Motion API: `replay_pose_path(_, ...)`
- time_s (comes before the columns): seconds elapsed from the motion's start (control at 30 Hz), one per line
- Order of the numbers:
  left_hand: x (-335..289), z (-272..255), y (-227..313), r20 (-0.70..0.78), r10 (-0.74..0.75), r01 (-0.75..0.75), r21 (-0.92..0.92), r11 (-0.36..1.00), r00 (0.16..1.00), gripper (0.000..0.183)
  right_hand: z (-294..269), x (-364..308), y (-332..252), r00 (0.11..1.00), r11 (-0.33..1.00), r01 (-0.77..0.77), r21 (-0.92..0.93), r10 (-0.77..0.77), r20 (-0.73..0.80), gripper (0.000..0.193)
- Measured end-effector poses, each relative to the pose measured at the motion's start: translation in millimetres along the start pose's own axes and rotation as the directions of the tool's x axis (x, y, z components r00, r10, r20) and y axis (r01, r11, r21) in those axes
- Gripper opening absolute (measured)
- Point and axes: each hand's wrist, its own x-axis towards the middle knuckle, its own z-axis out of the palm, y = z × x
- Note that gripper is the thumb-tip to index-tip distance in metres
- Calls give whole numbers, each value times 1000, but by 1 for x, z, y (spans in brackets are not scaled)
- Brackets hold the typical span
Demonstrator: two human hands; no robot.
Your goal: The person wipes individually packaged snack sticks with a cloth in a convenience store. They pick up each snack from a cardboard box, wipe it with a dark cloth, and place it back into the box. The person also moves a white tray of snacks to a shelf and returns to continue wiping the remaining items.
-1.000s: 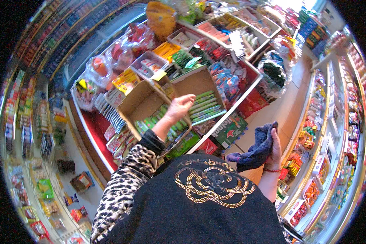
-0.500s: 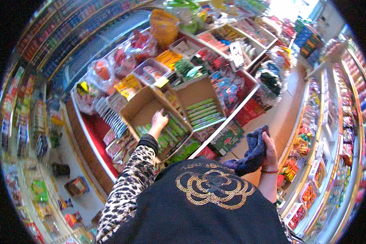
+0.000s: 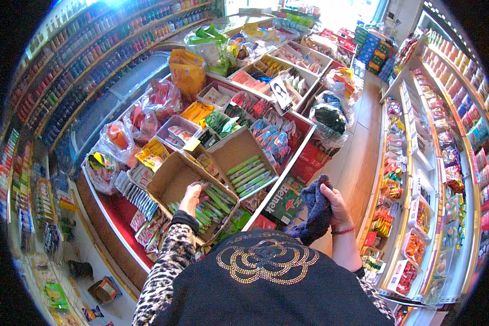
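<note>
My left hand reaches over the near side of an open cardboard box. Its fingers stretch toward long, slim green packets in that box, with nothing visible between them; whether the fingertips touch the packets is hard to make out. Beside it on the right, a second cardboard box leans up, holding a row of similar green packets. At my right side, my right hand is closed around a bunched dark blue cloth, held up near the red-lined display bin's corner.
The bin's white rim runs close in front of me. Bagged goods, a clear plastic tub and a yellow sack fill its other parts. A green carton stands below the rim. Stocked shelves line the aisle's right side.
My view has shifted, so the bin and boxes appear lower and farther left. My left hand remains over the cardboard box. The cloth is still in my right hand.
</note>
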Motion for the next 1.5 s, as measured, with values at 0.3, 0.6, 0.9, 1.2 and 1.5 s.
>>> replay_pose_path(0.3,-165,33,103,123,541,-503,-241,830,832,16,53,14,-8,957,985,0,-175,51,286,29)
replay_pose_path(0.6,-248,124,112,317,651,-555,-347,756,689,21,136,34,8,590,408,793,-452,-332,736,32)
replay_pose_path(0.9,-262,128,123,363,598,-460,-400,793,714,15,124,19,-1,798,408,596,-692,-206,566,43)
replay_pose_path(1.2,-265,122,139,352,634,-509,-387,769,689,13,83,7,-11,787,457,580,-674,-101,608,44)
replay_pose_path(1.5,-283,152,138,532,547,-405,-369,837,646,34,64,-2,-2,894,703,383,-599,-119,432,24)
